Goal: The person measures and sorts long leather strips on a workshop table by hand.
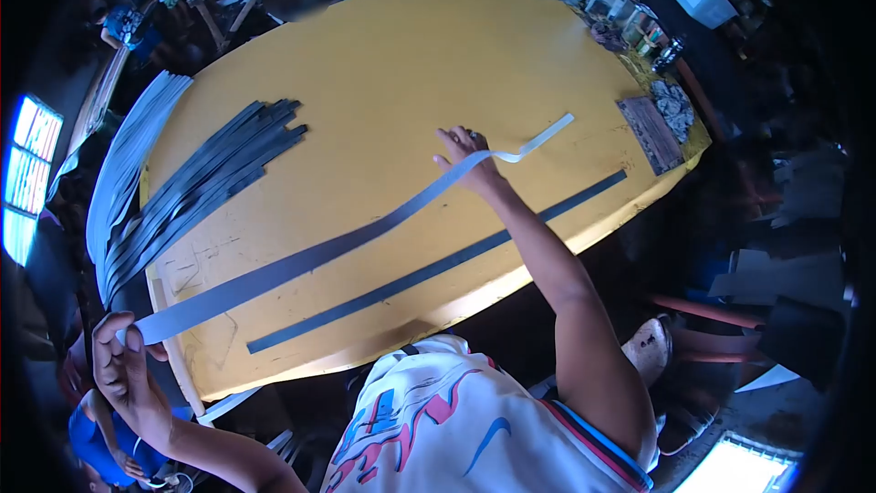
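Note:
My left hand (132, 370) pinches the near left end of a long pale grey strip (319, 251) between thumb and fingers, off the left edge of the yellow table (392, 64). From there the strip runs up to the right and crosses over my right hand (467, 157), then bends and ends flat on the tabletop. My right hand is palm down, thumb and fingers apart; the strip covers part of its back. Below it a dark grey strip (392, 288) lies straight along the near side, partly hidden by my right forearm.
Dark strips (214, 160) lie fanned at the table's left, beside a bundle of paler strips (132, 160) overhanging the edge. At right are a dark wooden block (650, 135), a crumpled rag (672, 110) and several jars (630, 27). Other people (114, 443) are at left.

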{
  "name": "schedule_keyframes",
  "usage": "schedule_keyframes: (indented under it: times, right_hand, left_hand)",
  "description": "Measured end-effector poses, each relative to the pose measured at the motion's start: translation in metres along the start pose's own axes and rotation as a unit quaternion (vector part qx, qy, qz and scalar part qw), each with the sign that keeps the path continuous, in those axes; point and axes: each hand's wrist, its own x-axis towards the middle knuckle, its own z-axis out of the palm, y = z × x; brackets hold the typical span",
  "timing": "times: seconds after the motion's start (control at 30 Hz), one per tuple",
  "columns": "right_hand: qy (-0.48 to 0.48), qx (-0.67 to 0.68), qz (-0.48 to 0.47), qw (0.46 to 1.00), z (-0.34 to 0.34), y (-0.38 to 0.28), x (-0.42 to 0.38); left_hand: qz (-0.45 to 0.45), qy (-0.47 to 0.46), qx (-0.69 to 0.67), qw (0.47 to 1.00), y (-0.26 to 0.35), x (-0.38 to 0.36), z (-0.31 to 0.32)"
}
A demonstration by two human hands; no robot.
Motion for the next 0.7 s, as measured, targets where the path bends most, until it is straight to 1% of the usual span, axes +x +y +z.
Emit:
schedule_keyframes:
  times: [0.03,0.07,0.1,0.13,0.2,0.23,0.27,0.3,0.33,0.37,0.4,0.43,0.47,0.5,0.53,0.57,0.6,0.63,0.67,0.7]
  right_hand:
    - [-0.012,0.013,0.007,1.000,0.010,-0.014,-0.003]
    - [-0.026,0.027,0.013,0.999,0.020,-0.030,-0.008]
    - [-0.046,0.076,0.008,0.996,0.029,-0.045,-0.013]
    - [-0.048,0.081,-0.001,0.996,0.037,-0.057,-0.017]
    - [-0.072,0.214,0.031,0.974,0.051,-0.078,-0.027]
    - [-0.104,0.349,0.072,0.929,0.059,-0.080,-0.034]
    - [-0.115,0.351,0.055,0.927,0.058,-0.080,-0.042]
    - [-0.135,0.541,0.144,0.818,0.060,-0.081,-0.047]
    - [-0.159,0.695,0.230,0.662,0.062,-0.084,-0.053]
    - [-0.123,0.825,0.228,0.502,0.061,-0.090,-0.062]
    - [-0.085,0.883,0.213,0.409,0.066,-0.098,-0.066]
    - [-0.048,0.928,0.204,0.307,0.071,-0.103,-0.072]
    - [-0.060,0.942,0.163,0.286,0.083,-0.090,-0.074]
    - [-0.080,0.954,0.127,0.260,0.097,-0.068,-0.074]
    - [-0.044,0.980,0.160,0.106,0.103,-0.057,-0.070]
    - [-0.037,0.984,0.147,0.097,0.087,-0.064,-0.064]
    - [0.007,0.967,0.207,0.146,0.097,-0.050,-0.057]
    - [0.076,0.845,0.180,0.497,0.145,-0.003,-0.052]
    - [0.039,0.904,0.129,0.405,0.165,0.044,-0.041]
    - [-0.175,0.980,0.087,0.035,0.113,0.023,-0.028]
  left_hand:
    - [-0.005,0.020,0.049,0.999,-0.001,0.000,-0.014]
    - [-0.024,0.010,0.087,0.996,0.003,0.000,-0.031]
    - [-0.021,0.023,0.130,0.991,0.008,0.000,-0.047]
    - [-0.019,0.036,0.172,0.984,0.012,-0.002,-0.062]
    - [-0.009,0.061,0.211,0.976,0.019,-0.005,-0.094]
    - [-0.024,0.060,0.251,0.966,0.018,-0.007,-0.110]
    - [-0.044,0.063,0.290,0.954,0.018,-0.011,-0.124]
    - [-0.051,0.063,0.300,0.950,0.017,-0.013,-0.133]
    - [-0.070,0.070,0.298,0.949,0.011,-0.017,-0.146]
    - [-0.070,0.054,0.293,0.952,0.005,-0.019,-0.159]
    - [-0.073,0.037,0.288,0.954,0.002,-0.023,-0.170]
    - [-0.070,0.042,0.271,0.959,0.005,-0.027,-0.174]
    - [-0.064,0.052,0.256,0.963,0.009,-0.029,-0.173]
    - [-0.075,0.055,0.205,0.974,0.007,-0.033,-0.170]
    - [-0.086,0.070,0.167,0.980,0.009,-0.039,-0.171]
    - [-0.097,0.036,0.177,0.979,0.017,-0.039,-0.183]
    - [-0.100,0.064,0.145,0.982,0.030,-0.042,-0.180]
    - [-0.082,0.055,0.165,0.981,0.042,-0.047,-0.182]
    - [-0.075,0.057,0.203,0.975,0.046,-0.052,-0.188]
    - [-0.095,0.083,0.233,0.964,0.054,-0.059,-0.188]
